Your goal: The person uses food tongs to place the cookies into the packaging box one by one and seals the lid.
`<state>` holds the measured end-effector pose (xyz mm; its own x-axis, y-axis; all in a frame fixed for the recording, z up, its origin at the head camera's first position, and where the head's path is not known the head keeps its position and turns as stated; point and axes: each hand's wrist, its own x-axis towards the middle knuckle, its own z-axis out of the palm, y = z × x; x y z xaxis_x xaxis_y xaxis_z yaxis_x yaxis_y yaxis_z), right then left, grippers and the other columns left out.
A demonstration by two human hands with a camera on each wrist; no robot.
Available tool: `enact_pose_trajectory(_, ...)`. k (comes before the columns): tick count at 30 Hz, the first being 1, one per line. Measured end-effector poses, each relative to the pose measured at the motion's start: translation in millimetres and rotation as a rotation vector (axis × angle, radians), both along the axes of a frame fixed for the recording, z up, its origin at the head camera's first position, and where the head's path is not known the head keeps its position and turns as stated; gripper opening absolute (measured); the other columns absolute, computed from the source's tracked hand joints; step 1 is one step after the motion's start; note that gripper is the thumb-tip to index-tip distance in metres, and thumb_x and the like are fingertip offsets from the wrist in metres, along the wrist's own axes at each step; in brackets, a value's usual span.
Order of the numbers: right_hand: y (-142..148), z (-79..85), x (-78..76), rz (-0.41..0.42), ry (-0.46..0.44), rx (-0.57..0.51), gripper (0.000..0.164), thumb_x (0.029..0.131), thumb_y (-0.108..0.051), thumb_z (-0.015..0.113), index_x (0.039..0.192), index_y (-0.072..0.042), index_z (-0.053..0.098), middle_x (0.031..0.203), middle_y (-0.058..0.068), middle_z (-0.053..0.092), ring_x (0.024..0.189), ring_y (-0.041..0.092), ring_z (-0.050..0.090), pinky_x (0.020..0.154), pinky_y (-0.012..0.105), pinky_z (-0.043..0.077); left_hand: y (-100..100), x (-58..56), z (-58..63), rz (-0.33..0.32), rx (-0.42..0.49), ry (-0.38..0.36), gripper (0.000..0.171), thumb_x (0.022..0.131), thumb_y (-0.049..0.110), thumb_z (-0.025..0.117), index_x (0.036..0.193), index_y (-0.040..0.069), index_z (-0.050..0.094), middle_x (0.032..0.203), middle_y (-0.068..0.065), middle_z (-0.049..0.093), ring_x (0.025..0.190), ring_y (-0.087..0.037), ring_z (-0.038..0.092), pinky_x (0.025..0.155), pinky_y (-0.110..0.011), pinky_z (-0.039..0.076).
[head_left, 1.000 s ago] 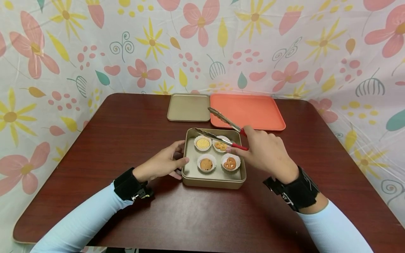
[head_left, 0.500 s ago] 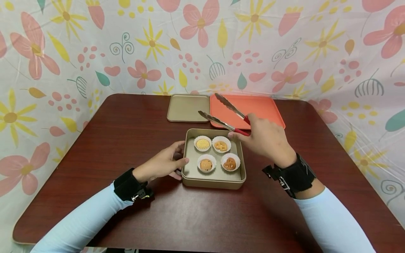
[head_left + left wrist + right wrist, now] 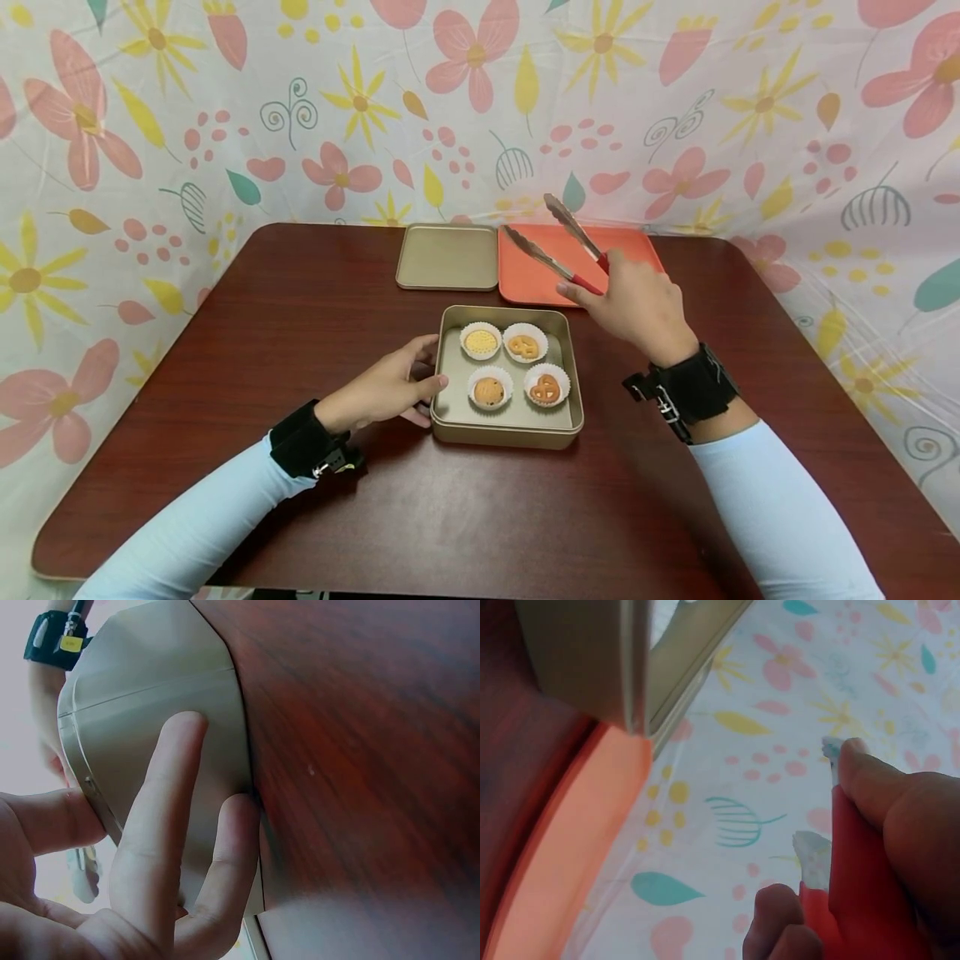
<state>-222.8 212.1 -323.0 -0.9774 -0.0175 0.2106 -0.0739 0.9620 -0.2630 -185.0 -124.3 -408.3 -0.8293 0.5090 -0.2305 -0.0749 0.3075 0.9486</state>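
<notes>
A square gold tin point(image 3: 502, 436) stands in the middle of the dark wooden table. In it are several white paper cups, holding a yellow dotted biscuit point(image 3: 481, 341), a pale pretzel cookie point(image 3: 522, 347), a chip cookie point(image 3: 489, 391) and a brown pretzel cookie point(image 3: 545, 388). At the tin's left side, my left hand point(image 3: 386, 383) touches the outer wall with extended fingers point(image 3: 161, 802), its thumb on the rim. My right hand point(image 3: 641, 304) grips red-handled metal tongs point(image 3: 542, 257) in the air behind the tin, over the orange tray in the head view. The tongs' arms are spread, with nothing between them.
Behind the tin lie a flat gold lid-like tray point(image 3: 447, 257) and, to its right, a larger orange tray point(image 3: 525, 287). A flowered cloth point(image 3: 480, 125) hangs behind the table point(image 3: 300, 308). Straps point(image 3: 693, 390) are worn on both wrists.
My right hand has lifted the tongs away from over the tin, back and to the right, above the orange tray. The left hand, tin and cookies have stayed put.
</notes>
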Motion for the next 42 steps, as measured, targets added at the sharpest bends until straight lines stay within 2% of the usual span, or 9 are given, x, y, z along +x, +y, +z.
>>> enact_pose_trajectory(4,3,-4.3,-8.4,-0.031,0.017,-0.029,0.089,0.086,-0.08,0.059,0.122,0.002,0.055,0.085,0.021,0.062,0.078,0.043,0.062,0.064,0.061,0.052,-1,0.7,-0.9,0.002,0.003,-0.004,0.074,0.106,0.015,0.059,0.164,0.009,0.013,0.153,-0.026,0.037,0.098,-0.036,0.066,0.071,-0.043,0.066)
enact_pose_trajectory(11,13,-14.0,-23.9,-0.1,0.084,-0.064,0.092,0.087,-0.079,0.057,0.117,0.008,0.053,0.086,0.027,0.061,0.079,0.055,0.063,0.066,0.066,0.054,0,0.7,-0.8,-0.001,0.008,-0.005,0.074,0.106,0.014,0.058,0.164,0.009,0.013,0.153,-0.027,0.037,0.098,-0.036,0.066,0.071,-0.043,0.066)
enact_pose_trajectory(15,20,-18.2,-31.6,-0.141,0.1,-0.065,0.093,0.088,-0.078,0.057,0.116,0.01,0.052,0.086,0.031,0.061,0.079,0.057,0.063,0.066,0.067,0.055,0,-0.1,-1.0,-0.002,0.009,-0.004,0.074,0.106,0.014,0.059,0.164,0.009,0.013,0.152,-0.027,0.037,0.098,-0.037,0.067,0.071,-0.043,0.066)
enact_pose_trajectory(21,33,-25.5,-40.9,-0.215,0.079,-0.095,0.099,0.09,-0.079,0.053,0.128,0.012,0.046,0.095,0.035,0.061,0.087,0.059,0.061,0.071,0.068,0.055,0,-0.4,-1.5,-0.001,0.009,-0.006,0.074,0.106,0.014,0.059,0.163,0.009,0.014,0.151,-0.027,0.038,0.098,-0.036,0.066,0.071,-0.043,0.066)
enact_pose_trajectory(28,52,-32.8,-47.5,-0.291,0.07,-0.096,0.096,0.091,-0.077,0.052,0.119,0.015,0.047,0.09,0.033,0.057,0.086,0.061,0.06,0.071,0.07,0.054,0,-0.2,-1.3,-0.004,0.004,-0.005,0.073,0.106,0.015,0.059,0.163,0.01,0.014,0.152,-0.026,0.038,0.098,-0.036,0.066,0.071,-0.043,0.066)
enact_pose_trajectory(38,80,-36.4,-51.0,-0.38,0.012,-0.115,0.1,0.092,-0.079,0.047,0.12,0.017,0.045,0.101,0.038,0.056,0.095,0.063,0.057,0.079,0.072,0.052,0,-0.8,-0.8,-0.005,0.01,-0.003,0.073,0.106,0.014,0.059,0.163,0.009,0.015,0.151,-0.027,0.038,0.096,-0.036,0.066,0.071,-0.043,0.066)
enact_pose_trajectory(42,93,-38.8,-50.8,-0.399,-0.003,-0.116,0.109,0.088,-0.085,0.04,0.122,0.019,0.044,0.106,0.041,0.055,0.099,0.064,0.056,0.081,0.073,0.051,0,-0.9,-0.9,-0.004,0.011,0.0,0.072,0.106,0.014,0.059,0.163,0.009,0.015,0.151,-0.027,0.038,0.098,-0.037,0.066,0.07,-0.043,0.066)
